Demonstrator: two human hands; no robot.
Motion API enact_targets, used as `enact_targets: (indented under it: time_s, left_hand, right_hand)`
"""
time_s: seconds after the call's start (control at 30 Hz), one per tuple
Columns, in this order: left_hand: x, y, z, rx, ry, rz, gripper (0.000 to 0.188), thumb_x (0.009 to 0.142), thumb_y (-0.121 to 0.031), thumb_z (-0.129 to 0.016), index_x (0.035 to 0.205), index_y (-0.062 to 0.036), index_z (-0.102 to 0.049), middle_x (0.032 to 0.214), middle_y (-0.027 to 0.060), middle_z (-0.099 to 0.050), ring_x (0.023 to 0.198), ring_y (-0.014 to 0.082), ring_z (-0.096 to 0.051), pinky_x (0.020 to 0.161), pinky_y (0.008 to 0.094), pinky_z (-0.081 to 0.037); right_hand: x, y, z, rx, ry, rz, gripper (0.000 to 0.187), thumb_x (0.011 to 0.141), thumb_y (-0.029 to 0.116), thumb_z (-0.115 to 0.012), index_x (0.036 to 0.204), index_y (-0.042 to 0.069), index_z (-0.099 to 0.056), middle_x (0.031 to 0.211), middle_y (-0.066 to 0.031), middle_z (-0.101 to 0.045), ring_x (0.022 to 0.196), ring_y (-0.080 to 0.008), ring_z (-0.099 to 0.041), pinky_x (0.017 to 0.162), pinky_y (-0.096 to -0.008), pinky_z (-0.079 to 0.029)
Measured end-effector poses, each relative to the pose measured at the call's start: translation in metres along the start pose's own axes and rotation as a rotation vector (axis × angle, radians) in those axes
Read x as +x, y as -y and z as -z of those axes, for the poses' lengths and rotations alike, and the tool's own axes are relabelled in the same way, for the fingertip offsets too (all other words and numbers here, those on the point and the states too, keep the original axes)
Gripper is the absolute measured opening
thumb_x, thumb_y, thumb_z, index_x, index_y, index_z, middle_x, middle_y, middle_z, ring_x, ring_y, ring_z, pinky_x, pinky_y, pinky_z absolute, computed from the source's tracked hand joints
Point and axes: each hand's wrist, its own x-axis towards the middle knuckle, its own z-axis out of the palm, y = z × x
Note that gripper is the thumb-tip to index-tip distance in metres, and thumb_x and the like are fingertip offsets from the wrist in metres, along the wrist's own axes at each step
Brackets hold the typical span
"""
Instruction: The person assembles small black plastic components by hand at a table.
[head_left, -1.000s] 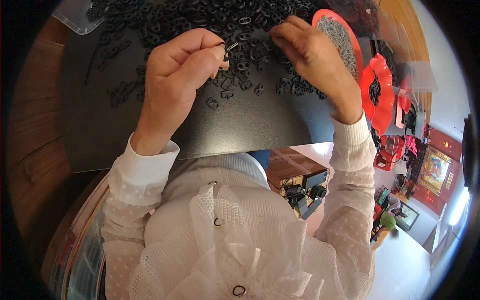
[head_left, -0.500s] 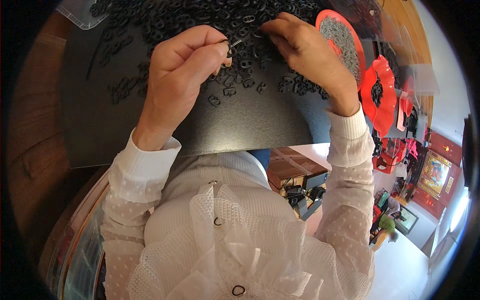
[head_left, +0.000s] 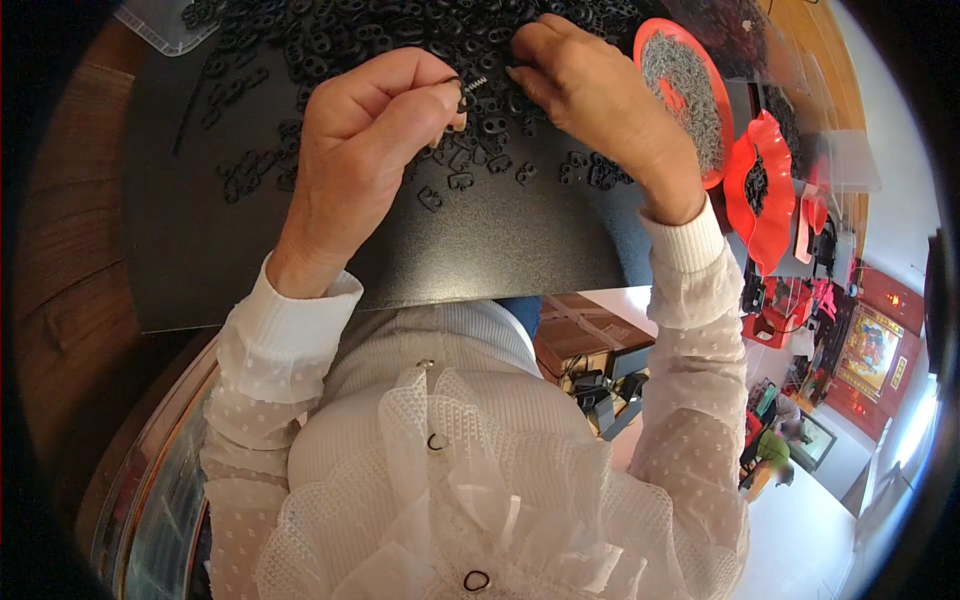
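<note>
My left hand (head_left: 375,135) is closed in a pinch on a small black plastic cord lock part (head_left: 461,100), mostly hidden by the fingers. A thin metal spring (head_left: 477,84) sticks out of it toward the right. My right hand (head_left: 605,95) is over the near right side of a pile of black cord lock parts (head_left: 400,25), just right of the spring. Its forefinger and thumb are bent, with a gap between their tips, and I see nothing held there. Several loose parts (head_left: 460,181) lie nearer me on the black tabletop (head_left: 480,250).
To the right stands a red round tray (head_left: 722,100) full of small metal springs (head_left: 685,85). Beside it, a red wavy-edged bowl (head_left: 768,235) holds small black pieces (head_left: 755,185). A clear plastic container (head_left: 170,35) sits at the far left. Another person (head_left: 772,450) is in the background.
My right hand has shifted a little left and away from me, closer to the spring. My left hand stays nearly still, holding the same part.
</note>
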Motion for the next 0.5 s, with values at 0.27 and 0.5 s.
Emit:
enact_targets:
  time_s: [0.27, 0.5]
  left_hand:
    - [-0.002, 0.003, 0.002, -0.023, 0.083, 0.021, 0.017, 0.087, -0.017, -0.053, 0.087, -0.0025, -0.061, 0.072, -0.0029, -0.055, 0.06, 0.001, -0.042, 0.051, 0.0167, -0.03]
    - [-0.004, -0.006, -0.003, -0.052, 0.154, 0.125, 0.014, 0.085, -0.012, -0.053, 0.078, -0.0017, -0.061, 0.067, -0.0021, -0.054, 0.062, 0.0034, -0.044, 0.057, 0.0195, -0.035]
  right_hand:
    - [-0.016, 0.018, 0.018, 0.944, -0.005, -0.353, 0.028, 0.091, 0.028, -0.06, 0.079, 0.003, -0.059, 0.062, -0.0002, -0.052, 0.052, -0.0096, -0.047, 0.045, -0.0232, -0.034]
    - [-0.027, 0.029, 0.035, 1.327, 0.15, -0.435, 0.028, 0.093, 0.026, -0.058, 0.08, 0.002, -0.061, 0.062, 0.0031, -0.051, 0.049, -0.0009, -0.038, 0.042, -0.017, -0.026]
